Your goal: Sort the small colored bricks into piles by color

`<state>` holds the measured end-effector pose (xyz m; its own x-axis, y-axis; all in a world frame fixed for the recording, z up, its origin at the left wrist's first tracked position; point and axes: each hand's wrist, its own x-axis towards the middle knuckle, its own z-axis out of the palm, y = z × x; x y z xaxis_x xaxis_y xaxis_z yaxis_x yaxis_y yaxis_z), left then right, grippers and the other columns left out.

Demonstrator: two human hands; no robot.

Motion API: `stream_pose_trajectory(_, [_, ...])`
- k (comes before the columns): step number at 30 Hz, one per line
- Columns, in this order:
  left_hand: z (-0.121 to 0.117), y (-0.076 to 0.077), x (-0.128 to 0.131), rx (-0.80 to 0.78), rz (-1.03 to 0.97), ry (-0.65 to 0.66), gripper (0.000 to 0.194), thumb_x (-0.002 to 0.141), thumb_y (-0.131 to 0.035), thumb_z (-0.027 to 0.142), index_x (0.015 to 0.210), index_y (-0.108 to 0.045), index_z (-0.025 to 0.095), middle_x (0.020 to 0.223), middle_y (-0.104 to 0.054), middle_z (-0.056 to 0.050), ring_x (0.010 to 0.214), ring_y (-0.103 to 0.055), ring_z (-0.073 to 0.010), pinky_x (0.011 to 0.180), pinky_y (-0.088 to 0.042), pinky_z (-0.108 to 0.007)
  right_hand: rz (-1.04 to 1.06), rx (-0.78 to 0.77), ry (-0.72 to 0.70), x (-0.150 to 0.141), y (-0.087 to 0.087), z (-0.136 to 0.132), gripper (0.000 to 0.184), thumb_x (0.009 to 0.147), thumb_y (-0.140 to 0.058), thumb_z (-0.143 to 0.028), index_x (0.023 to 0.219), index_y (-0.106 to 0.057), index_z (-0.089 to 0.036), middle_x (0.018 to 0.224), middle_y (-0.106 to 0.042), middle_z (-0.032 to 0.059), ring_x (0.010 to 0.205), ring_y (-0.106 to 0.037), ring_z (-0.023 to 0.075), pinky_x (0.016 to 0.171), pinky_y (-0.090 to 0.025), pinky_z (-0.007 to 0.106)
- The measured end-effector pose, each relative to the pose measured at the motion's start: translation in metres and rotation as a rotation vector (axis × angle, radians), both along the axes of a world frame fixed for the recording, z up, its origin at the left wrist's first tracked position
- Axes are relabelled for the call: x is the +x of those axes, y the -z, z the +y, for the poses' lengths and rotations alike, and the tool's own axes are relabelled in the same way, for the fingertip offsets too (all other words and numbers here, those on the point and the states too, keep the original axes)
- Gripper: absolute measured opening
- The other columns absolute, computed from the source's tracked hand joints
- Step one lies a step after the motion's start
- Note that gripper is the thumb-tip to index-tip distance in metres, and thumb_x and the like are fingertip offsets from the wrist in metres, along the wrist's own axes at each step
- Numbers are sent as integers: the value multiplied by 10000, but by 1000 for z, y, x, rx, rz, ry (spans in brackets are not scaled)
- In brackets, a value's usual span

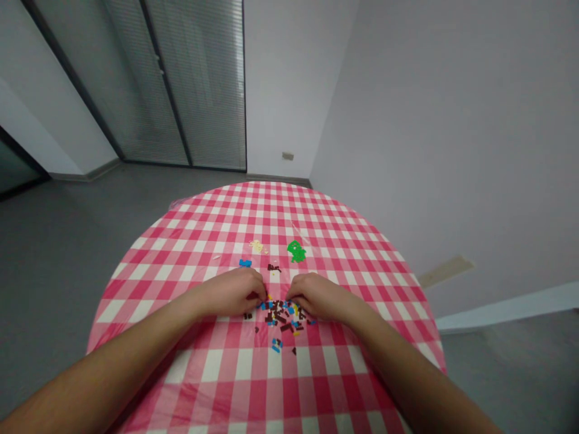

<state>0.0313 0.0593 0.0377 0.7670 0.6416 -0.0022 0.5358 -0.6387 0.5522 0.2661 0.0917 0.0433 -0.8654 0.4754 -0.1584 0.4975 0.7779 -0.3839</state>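
Your left hand and right hand curl down at the edge of a scattered heap of small plastic bricks, fingertips nearly meeting; whether they grip one, you can't tell. Beyond lie loose blue bricks, dark bricks and a green cluster on the pink gingham tablecloth.

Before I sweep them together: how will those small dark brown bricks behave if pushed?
The dark brown bricks look rigid and probably very light, so a nudge from the left hand may scatter them. Their blocky shape suggests sliding, not rolling, on the checked tablecloth.
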Motion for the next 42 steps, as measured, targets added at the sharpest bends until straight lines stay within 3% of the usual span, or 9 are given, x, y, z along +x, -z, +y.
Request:
stream_pose_trajectory(7, [0,-1,-2,-21,5,14,334,805,-537,-28,965,-743,181,910,-723,-37,873,-634,-157,811,-451,-250,11,2,-21,4,0,-4,257,835,-558,-36,935,-755,-169,916,-715,69,828,-617,168,751,-452,258])
stream_pose_trajectory(14, [-9,-6,1,-5,72,23,119,809,-613,95,757,-681,178,757,-659,-33,772,-601,-177,727,-423,-263,-5,1,1,3,-3,-7,193,842,-572,-89,875,-747,-163,854,-690,74,793,-600,173,712,-430,261])
stream_pose_trajectory(21, [-10,-4,3,-77,178,-85,149,791,-589,101,784,-698,203,719,-670,-31,660,-570,-169,652,-376,-276,-18,-40,50,3,-3,-8,191,783,-593,-68,813,-749,-175,830,-701,64,742,-593,162,679,-411,255])
stream_pose_trajectory(28, [-7,-1,1,-118,161,-111,153,792,-611,110,835,-717,213,801,-707,-36,735,-600,-183,682,-383,-281,6,22,116,3,-8,-8,168,818,-590,-99,853,-745,-153,844,-710,78,767,-603,172,690,-412,263])
stream_pose_trajectory(33, [-6,-1,1,-128,166,-119,194,770,-580,89,838,-714,212,809,-707,-35,738,-600,-181,683,-383,-279,5,-12,42,6,-6,-17,164,839,-588,-108,867,-736,-173,853,-678,53,790,-586,165,699,-408,254])
stream_pose_trajectory(42, [-9,3,1,-108,134,-131,124,700,-532,89,673,-609,183,640,-589,-2,565,-473,-132,570,-308,-268,-67,-12,89,0,-3,-23,88,786,-604,-116,784,-676,-166,836,-653,54,752,-561,166,653,-383,260])
